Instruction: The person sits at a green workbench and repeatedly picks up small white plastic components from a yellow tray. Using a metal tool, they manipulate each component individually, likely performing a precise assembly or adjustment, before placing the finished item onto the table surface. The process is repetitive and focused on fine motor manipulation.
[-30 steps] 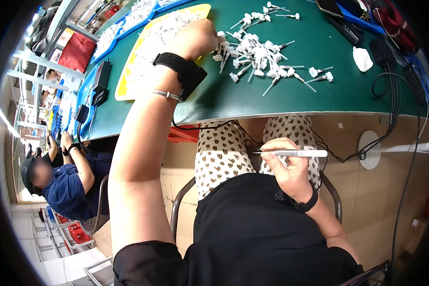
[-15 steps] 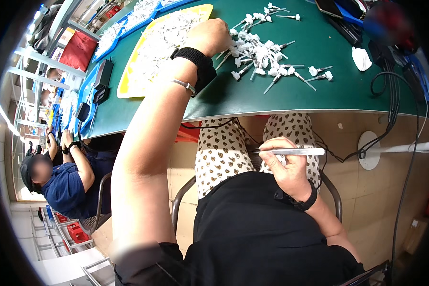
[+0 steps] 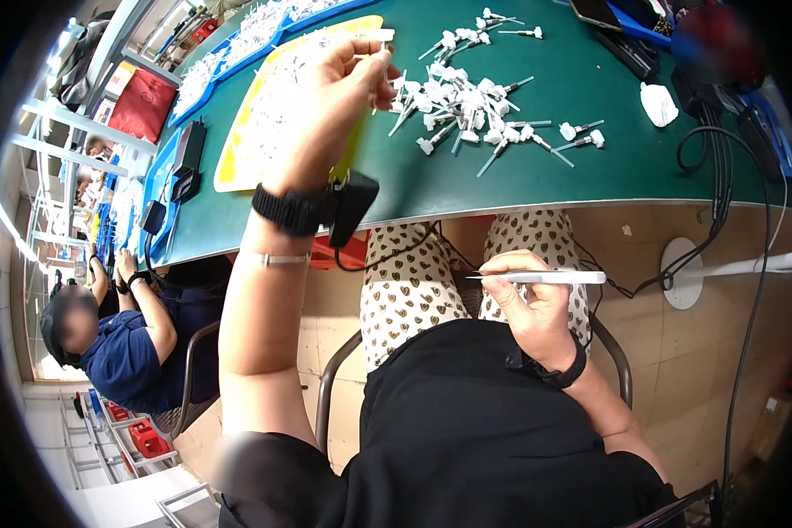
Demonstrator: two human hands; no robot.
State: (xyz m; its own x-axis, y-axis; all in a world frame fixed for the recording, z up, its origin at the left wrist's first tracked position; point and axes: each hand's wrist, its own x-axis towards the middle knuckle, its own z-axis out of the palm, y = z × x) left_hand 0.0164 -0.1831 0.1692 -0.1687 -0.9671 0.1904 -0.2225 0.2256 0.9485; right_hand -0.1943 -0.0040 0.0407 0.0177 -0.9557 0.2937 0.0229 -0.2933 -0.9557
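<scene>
My left hand [image 3: 341,92] is raised above the right edge of a yellow tray [image 3: 229,167]. Its fingers are closed in a pinch on a small white plastic connector with a thin tube [image 3: 380,36]. Loose white pieces [image 3: 282,106] fill the tray. Beside it on the green table [image 3: 607,167] lies a pile of similar white connectors with thin tubes [image 3: 475,101]. Over my lap, my right hand [image 3: 537,317] grips silver tweezers [image 3: 559,277], their tips pointing left.
Blue trays [image 3: 224,66] of white pieces stand at the far left. A black box [image 3: 187,158] lies by the left table edge. Crumpled white tissue [image 3: 658,106] and black cables [image 3: 726,176] are at the right. A co-worker in dark blue [image 3: 132,361] sits to my left.
My left hand has moved left and back from the pile's edge to above the yellow tray, with a connector now visible in its fingers. My right hand with the tweezers has hardly moved.
</scene>
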